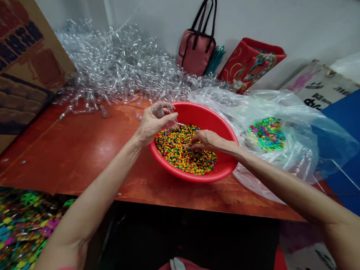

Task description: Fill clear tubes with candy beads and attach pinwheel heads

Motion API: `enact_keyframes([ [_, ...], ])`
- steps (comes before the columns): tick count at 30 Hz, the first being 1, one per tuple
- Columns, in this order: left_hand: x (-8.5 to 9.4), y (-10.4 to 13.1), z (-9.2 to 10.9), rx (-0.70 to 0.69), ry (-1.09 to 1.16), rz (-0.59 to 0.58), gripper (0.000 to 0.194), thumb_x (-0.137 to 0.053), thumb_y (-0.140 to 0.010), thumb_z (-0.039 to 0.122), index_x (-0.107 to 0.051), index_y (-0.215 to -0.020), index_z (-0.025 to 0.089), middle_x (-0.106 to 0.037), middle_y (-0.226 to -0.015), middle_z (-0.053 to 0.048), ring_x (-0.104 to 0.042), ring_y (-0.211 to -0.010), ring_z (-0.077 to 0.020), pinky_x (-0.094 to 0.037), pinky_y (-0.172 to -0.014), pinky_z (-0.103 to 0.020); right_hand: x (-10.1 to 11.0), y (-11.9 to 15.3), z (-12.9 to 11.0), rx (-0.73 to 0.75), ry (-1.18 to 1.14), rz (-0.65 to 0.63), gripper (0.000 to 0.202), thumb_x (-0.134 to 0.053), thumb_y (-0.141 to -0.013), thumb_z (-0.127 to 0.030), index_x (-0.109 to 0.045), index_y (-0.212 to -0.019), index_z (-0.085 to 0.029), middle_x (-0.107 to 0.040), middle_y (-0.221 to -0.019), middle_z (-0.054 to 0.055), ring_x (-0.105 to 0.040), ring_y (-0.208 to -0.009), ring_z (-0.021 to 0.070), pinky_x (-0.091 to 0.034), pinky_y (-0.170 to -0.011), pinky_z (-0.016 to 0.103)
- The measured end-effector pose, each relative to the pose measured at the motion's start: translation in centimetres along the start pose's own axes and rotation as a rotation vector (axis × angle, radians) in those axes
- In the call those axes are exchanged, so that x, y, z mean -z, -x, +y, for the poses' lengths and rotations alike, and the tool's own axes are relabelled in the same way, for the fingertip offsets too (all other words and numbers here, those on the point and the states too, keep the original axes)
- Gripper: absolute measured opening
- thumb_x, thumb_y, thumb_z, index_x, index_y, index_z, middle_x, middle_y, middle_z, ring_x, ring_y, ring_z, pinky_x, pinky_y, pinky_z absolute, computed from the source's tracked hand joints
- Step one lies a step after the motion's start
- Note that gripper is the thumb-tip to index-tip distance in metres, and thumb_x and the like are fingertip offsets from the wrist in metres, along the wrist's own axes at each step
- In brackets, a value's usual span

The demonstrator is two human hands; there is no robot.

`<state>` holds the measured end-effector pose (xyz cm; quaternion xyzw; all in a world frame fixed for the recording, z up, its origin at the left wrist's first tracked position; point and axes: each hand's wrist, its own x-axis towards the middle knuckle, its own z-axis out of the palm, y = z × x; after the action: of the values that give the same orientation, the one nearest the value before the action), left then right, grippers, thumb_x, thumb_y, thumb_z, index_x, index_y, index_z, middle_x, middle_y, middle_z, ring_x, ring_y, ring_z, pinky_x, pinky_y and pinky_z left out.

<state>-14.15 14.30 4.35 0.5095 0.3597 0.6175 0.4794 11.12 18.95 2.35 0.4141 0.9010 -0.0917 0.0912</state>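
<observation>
A red basin (225,164) stands on the reddish-brown table and holds many small round beads (181,151) in yellow, orange, green and blue. At the basin's back left rim is my left hand (155,122), its fingers closed round a small clear plastic piece (170,125). My right hand (205,141) reaches in over the right part of the beads, fingertips down among them and bent together. Whatever those fingertips hold, if anything, is too small to make out.
Clear plastic pieces (113,61) lie heaped along the wall. A cardboard box (20,73) is at left, a pink bag (196,51) and red gift bag (251,65) behind. Right of the basin, a plastic bag (297,141) holds colourful pieces (267,135). Pinwheel-like pieces (15,237) fill the lower left.
</observation>
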Motion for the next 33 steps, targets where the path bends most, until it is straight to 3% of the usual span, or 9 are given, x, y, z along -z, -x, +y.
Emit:
enact_keyframes([
  [4,0.3,-0.3,-0.7,-0.06,0.008,-0.001,0.027,-0.085,-0.072,0.026,-0.068,-0.093,0.021,-0.068,-0.077,0.003,-0.069,-0.065,-0.0121,-0.064,-0.068,-0.029,0.3,-0.7,-1.3,-0.03,-0.001,-0.076,0.03,-0.073,-0.098,-0.044,-0.086,-0.098,-0.017,-0.077,-0.083,0.007,-0.06,-0.068,0.0162,-0.038,-0.065,0.028],
  [9,0.6,-0.7,-1.3,-0.109,0.051,0.009,0.034,-0.09,-0.068,0.033,-0.069,-0.092,0.022,-0.071,-0.076,0.003,-0.07,-0.064,-0.0128,-0.063,-0.065,-0.028,0.3,-1.2,-2.5,-0.018,0.149,-0.105,0.021,-0.073,-0.096,-0.028,-0.082,-0.086,-0.012,-0.075,-0.079,0.009,-0.059,-0.066,0.016,-0.036,-0.064,0.029],
  [15,0.7,-0.7,-1.5,-0.118,0.096,0.041,0.033,-0.092,-0.066,0.031,-0.071,-0.09,0.022,-0.07,-0.073,0.004,-0.067,-0.063,-0.0106,-0.063,-0.066,-0.026,-0.4,-3.6,-5.1,0.114,0.217,-0.004,0.014,-0.063,-0.096,-0.011,-0.077,-0.097,-0.009,-0.074,-0.108,0.019,-0.065,-0.089,0.0217,-0.047,-0.079,0.03],
  [18,0.6,-0.7,-1.5,-0.128,0.099,0.051,0.033,-0.092,-0.066,0.03,-0.071,-0.09,0.022,-0.069,-0.073,0.004,-0.066,-0.063,-0.0101,-0.061,-0.065,-0.025,-1.0,-5.2,-6.5,0.185,0.216,0.027,0.02,-0.052,-0.097,-0.005,-0.072,-0.098,-0.009,-0.072,-0.109,0.019,-0.063,-0.091,0.022,-0.051,-0.085,0.034],
  [21,0.6,-0.7,-1.4,-0.115,0.095,0.049,0.033,-0.091,-0.067,0.031,-0.071,-0.091,0.021,-0.069,-0.074,0.004,-0.066,-0.064,-0.0106,-0.062,-0.066,-0.026,-1.5,-6.0,-7.3,0.353,0.133,0.068,0.012,-0.059,-0.092,-0.006,-0.068,-0.098,-0.012,-0.07,-0.11,0.016,-0.06,-0.094,0.0226,-0.052,-0.09,0.037],
  [24,0.6,-0.6,-1.4,-0.096,0.097,0.045,0.034,-0.091,-0.067,0.032,-0.07,-0.092,0.021,-0.068,-0.074,0.004,-0.066,-0.065,-0.0112,-0.063,-0.068,-0.028,-1.5,-5.6,-7.5,0.458,0.017,0.059,0.014,-0.066,-0.084,-0.007,-0.067,-0.096,-0.014,-0.068,-0.11,0.012,-0.058,-0.09,0.0207,-0.053,-0.085,0.036],
  [29,0.7,-0.6,-1.4,-0.096,0.124,0.05,0.033,-0.092,-0.067,0.03,-0.071,-0.092,0.021,-0.068,-0.075,0.004,-0.065,-0.064,-0.0103,-0.063,-0.067,-0.027,-0.1,-3.5,-5.9,0.503,-0.224,0.01,0.021,-0.071,-0.085,-0.016,-0.069,-0.106,-0.016,-0.069,-0.114,0.008,-0.062,-0.092,0.0203,-0.054,-0.084,0.036],
  [33,0.7,-0.6,-1.4,-0.102,0.116,0.058,0.034,-0.093,-0.066,0.031,-0.072,-0.091,0.021,-0.068,-0.075,0.004,-0.065,-0.064,-0.0099,-0.061,-0.064,-0.025,0.9,-1.7,-3.9,0.44,-0.119,0.0,0.02,-0.073,-0.089,-0.023,-0.071,-0.107,-0.015,-0.069,-0.111,0.009,-0.065,-0.092,0.0223,-0.055,-0.085,0.037],
])
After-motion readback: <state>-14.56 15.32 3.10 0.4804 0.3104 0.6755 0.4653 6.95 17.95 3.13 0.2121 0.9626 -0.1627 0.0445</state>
